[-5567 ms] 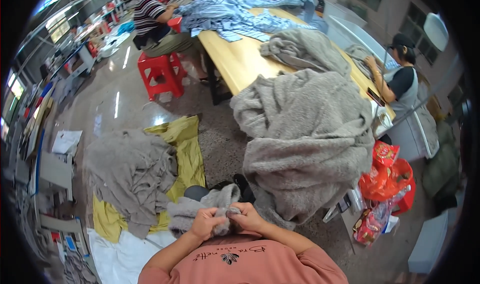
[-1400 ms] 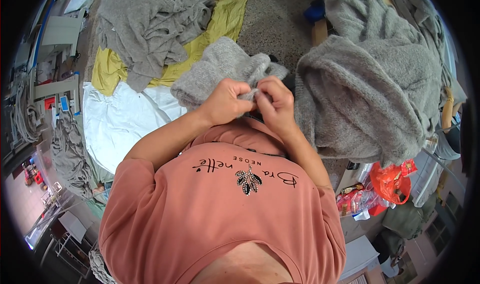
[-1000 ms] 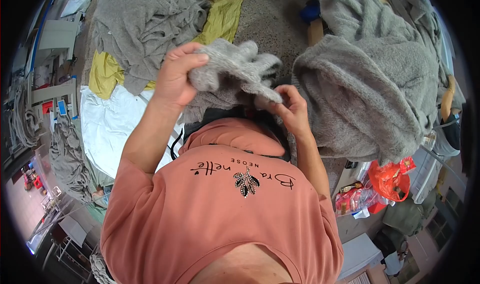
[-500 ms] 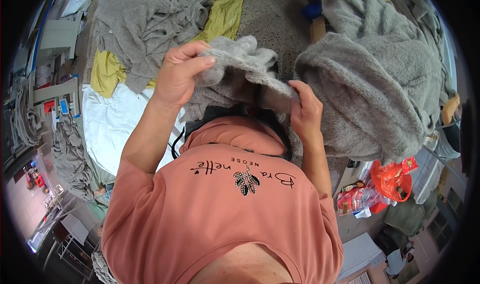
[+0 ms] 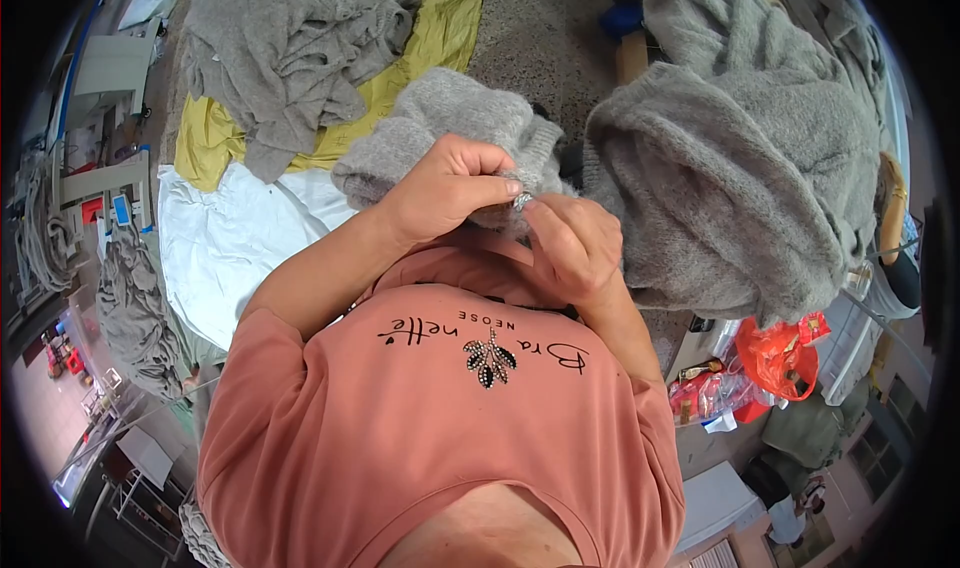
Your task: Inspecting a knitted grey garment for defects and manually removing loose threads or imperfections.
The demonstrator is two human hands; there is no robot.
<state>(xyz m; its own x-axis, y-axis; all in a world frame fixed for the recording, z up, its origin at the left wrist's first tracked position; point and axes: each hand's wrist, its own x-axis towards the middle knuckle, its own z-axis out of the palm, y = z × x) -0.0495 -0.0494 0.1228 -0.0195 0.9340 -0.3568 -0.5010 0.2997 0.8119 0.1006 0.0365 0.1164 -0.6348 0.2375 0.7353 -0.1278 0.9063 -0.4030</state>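
Note:
A fuzzy grey knit garment [image 5: 450,108] lies bunched over my lap, with a ribbed edge on its right side. My left hand [image 5: 450,190] is closed on it, thumb against the bent fingers. Close beside it my right hand [image 5: 578,246] pinches the same knit, its fingertips almost touching the left thumb. Between the fingertips shows a small pale bunched bit [image 5: 522,201]; whether it is yarn or part of the knit I cannot tell. My hands hide the garment's near edge.
A large heap of grey knitwear [image 5: 730,178] rises close on my right. At far left another grey pile [image 5: 290,58] rests on yellow sheeting [image 5: 440,28], with white sheeting [image 5: 230,248] nearer. A red plastic bag [image 5: 775,358] sits right of my elbow. Another person's arm [image 5: 890,208] shows at far right.
My hands were apart, holding the knit edge stretched up between them. Now they have come together lower and nearer my body, and the garment has settled into a bunch beyond them.

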